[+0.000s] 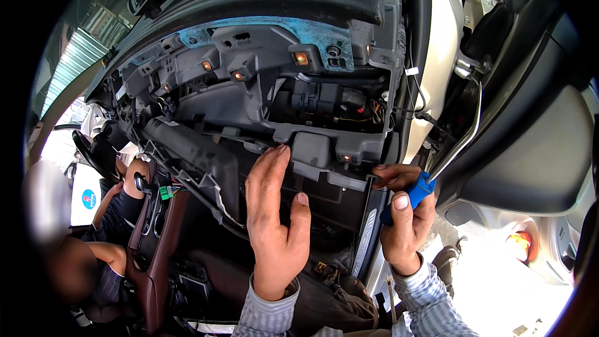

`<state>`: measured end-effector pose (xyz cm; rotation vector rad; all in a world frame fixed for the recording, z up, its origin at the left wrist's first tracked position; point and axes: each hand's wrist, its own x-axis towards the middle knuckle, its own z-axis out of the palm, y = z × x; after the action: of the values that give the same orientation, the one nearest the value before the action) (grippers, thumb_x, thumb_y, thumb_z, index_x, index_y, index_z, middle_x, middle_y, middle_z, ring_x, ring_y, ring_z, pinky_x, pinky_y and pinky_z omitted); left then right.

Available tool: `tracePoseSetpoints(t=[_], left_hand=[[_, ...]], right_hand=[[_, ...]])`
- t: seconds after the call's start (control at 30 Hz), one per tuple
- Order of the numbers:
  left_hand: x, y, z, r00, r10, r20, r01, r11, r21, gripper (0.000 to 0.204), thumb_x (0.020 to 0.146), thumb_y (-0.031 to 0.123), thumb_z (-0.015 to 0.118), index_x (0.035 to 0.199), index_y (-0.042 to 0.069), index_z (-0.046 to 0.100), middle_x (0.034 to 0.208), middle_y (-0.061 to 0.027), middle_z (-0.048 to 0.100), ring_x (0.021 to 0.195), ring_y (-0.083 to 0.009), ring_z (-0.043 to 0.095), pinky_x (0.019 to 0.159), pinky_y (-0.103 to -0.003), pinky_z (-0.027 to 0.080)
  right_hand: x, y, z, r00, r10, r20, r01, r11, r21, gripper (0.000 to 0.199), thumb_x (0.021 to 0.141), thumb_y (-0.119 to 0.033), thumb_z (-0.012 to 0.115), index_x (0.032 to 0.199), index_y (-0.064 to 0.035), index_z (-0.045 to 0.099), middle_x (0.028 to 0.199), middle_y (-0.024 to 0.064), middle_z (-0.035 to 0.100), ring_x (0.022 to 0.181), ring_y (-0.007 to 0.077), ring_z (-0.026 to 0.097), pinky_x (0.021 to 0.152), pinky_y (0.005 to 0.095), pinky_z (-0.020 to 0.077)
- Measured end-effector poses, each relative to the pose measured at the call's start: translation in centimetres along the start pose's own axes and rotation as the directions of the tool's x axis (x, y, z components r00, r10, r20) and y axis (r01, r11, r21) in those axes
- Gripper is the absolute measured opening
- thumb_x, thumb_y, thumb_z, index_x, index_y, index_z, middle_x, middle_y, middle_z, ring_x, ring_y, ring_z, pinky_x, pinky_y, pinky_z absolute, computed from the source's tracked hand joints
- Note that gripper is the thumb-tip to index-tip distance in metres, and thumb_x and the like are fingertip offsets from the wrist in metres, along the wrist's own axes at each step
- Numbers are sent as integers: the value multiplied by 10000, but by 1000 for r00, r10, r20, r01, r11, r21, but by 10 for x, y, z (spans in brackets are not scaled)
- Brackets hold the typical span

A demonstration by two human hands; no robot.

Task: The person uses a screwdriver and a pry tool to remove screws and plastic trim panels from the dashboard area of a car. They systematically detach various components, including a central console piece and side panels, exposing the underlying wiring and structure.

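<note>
Blue-handled tool (417, 192), gripped by the right fingers (402, 215), could scratch the door panel (530, 156) rightward of them if swung; left fingers (272, 175), spread, seemingly touch the dashboard frame (311, 150).

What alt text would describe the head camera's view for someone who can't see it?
A person's right hand holds a blue-handled tool beside a car's exposed dashboard frame; the left hand appears to touch its lower edge. Another person sits at left.
</note>
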<state>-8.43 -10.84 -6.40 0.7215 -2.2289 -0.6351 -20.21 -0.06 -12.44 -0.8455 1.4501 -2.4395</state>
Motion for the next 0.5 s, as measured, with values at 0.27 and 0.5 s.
tracePoseSetpoints(t=[0.27,0.5], left_hand=[[12,8,3,996,86,-7,-86,996,-13,315,861,7,522,1167,-8,599,1202,-193,549,1103,-341,549,955,-407,436],[3,-8,1,990,-116,-74,82,931,-357,447,862,-37,449,1305,-43,508,1294,-154,545,1225,-258,527,1030,-361,406]], right_hand=[[6,-6,-6,999,52,7,-53,997,49,223,960,-196,566,967,23,524,986,154,604,965,227,603,836,339,460],[9,1,-3,997,74,30,-74,997,15,202,975,-185,542,990,16,524,976,148,608,966,224,607,815,327,472]])
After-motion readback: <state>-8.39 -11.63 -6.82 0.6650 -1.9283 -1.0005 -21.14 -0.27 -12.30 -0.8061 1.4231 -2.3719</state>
